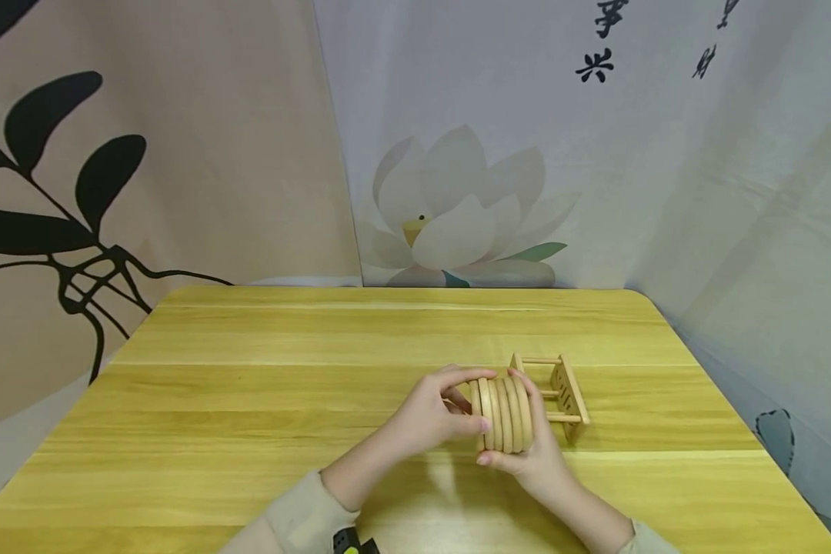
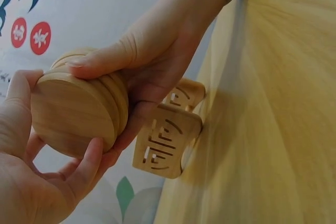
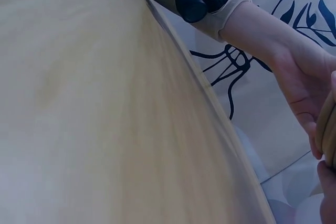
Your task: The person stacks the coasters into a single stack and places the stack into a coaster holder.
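Both hands hold a stack of round wooden coasters point(image 1: 505, 415) on edge above the table. My left hand point(image 1: 432, 408) pinches the stack's left end, with the thumb in front and fingers along the top rim. From the other side my right hand point(image 1: 536, 442) grips round the stack, its thumb below. The leftmost coaster point(image 2: 73, 114) shows its flat face in the left wrist view. Just behind the right hand stands a wooden coaster rack point(image 1: 568, 396) with cut-out end panels joined by rods; the hand hides part of it. At the right wrist view's edge, the stack point(image 3: 328, 135) is partly cut off.
The wood-grain table point(image 1: 249, 400) extends on all sides of the hands. Behind it hangs a cloth backdrop point(image 1: 457, 92) with a printed lotus, leaves and characters. A black device point(image 1: 353, 542) is on the left sleeve.
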### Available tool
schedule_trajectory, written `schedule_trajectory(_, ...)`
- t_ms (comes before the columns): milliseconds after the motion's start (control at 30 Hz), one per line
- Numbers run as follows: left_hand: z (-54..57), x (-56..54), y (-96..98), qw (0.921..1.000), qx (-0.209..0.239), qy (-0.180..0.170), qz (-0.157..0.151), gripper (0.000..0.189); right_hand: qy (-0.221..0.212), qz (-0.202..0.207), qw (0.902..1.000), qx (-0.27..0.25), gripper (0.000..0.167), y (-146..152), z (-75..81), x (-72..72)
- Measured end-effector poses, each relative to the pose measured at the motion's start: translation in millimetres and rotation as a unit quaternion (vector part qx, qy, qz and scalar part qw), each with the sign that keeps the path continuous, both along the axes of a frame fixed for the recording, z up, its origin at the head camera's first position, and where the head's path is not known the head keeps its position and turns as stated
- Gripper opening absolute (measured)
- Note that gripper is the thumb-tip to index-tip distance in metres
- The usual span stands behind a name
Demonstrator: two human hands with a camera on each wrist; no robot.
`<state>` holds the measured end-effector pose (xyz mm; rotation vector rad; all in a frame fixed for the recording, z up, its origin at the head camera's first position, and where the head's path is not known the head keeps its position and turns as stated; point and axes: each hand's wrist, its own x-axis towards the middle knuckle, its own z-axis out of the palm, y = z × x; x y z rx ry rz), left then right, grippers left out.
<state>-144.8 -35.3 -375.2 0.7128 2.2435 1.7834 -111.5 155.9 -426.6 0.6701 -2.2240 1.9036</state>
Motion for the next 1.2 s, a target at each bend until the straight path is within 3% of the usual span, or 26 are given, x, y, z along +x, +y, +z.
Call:
schedule_trajectory(400, 4.8, -10.7, 11.6, 0.9997, 0.016, 0.008, -0.014, 0.059, 0.022, -0.023, 0.9995, 0.001, 0.118, 8, 9.1, -4.5)
schedule_trajectory(700, 9.0, -12.5, 13.5, 0.9995, 0.021, 0.009, -0.023, 0.057, 0.028, -0.023, 0.9993, -0.001, 0.118, 10, 14.1, -5.4)
schedule_trajectory(1200, 27.1, -17.5, 30.0, 0.9984, 0.019, 0.05, -0.02, 0.058, 0.075, -0.029, 0.9968, 0.004, 0.116, 26, 32.0, -13.8)
